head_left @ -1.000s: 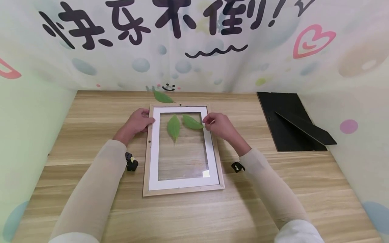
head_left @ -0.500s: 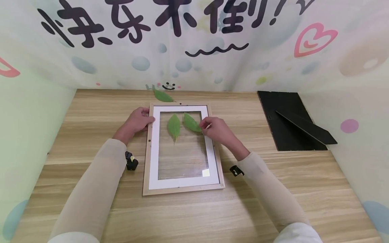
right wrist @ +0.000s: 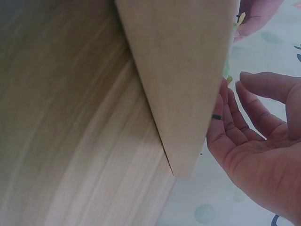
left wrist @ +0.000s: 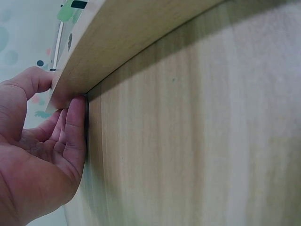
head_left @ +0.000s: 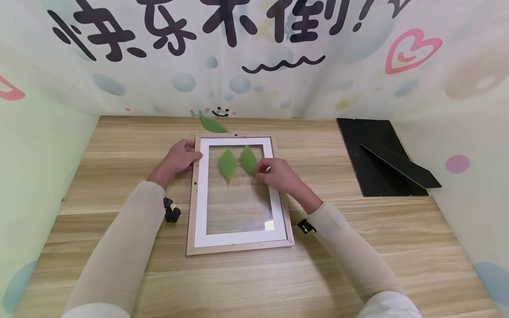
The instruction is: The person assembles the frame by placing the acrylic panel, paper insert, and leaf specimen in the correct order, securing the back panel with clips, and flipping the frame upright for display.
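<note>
A light wooden picture frame [head_left: 241, 249] with a white mat [head_left: 201, 194] and a clear pane lies flat on the table. My left hand [head_left: 177, 156] grips its upper left side, thumb on the top edge and fingers against the outer side; the left wrist view shows this hand [left wrist: 42, 150] closely. Two green leaves lie on the pane: the left leaf [head_left: 227, 163] is untouched, while the right leaf [head_left: 248, 158] has its lower end at the fingertips of my right hand [head_left: 278, 174], which pinches near the stem. In the right wrist view that hand [right wrist: 263, 146] reaches over the frame's edge.
A third green leaf [head_left: 213, 125] lies behind the frame, near the back wall. On the right of the table rests a black backing board [head_left: 374, 137] with its stand leg [head_left: 401, 165] raised. Printed cloth walls enclose the table at the back and both sides.
My right hand has moved left and slightly toward me, turning the right leaf from slanted to nearly upright, parallel with the left one. The left hand and frame stay in place.
</note>
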A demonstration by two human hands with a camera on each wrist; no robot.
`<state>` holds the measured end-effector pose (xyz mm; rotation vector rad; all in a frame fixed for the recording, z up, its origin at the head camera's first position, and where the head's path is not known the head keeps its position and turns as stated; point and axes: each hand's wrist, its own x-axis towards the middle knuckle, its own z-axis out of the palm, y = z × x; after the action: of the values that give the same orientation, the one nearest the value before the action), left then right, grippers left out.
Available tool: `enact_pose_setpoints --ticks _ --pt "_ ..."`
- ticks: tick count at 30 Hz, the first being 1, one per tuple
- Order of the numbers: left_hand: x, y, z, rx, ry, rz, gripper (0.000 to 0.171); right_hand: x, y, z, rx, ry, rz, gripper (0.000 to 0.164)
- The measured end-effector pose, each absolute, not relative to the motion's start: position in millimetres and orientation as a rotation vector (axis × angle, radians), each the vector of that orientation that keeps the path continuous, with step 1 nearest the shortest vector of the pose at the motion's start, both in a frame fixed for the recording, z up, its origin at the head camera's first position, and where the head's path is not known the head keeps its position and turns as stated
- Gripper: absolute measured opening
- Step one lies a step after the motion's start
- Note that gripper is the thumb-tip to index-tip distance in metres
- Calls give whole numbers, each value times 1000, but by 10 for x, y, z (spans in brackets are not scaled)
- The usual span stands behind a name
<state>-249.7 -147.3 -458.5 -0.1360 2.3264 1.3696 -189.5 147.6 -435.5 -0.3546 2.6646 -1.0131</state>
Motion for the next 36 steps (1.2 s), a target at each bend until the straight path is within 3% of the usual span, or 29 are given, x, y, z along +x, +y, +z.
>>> enact_pose_setpoints --ticks 36 --pt "-2511 -1482 -4607 -128 2328 1378 63 -1859 1370 -4319 -440 2662 -985 13"
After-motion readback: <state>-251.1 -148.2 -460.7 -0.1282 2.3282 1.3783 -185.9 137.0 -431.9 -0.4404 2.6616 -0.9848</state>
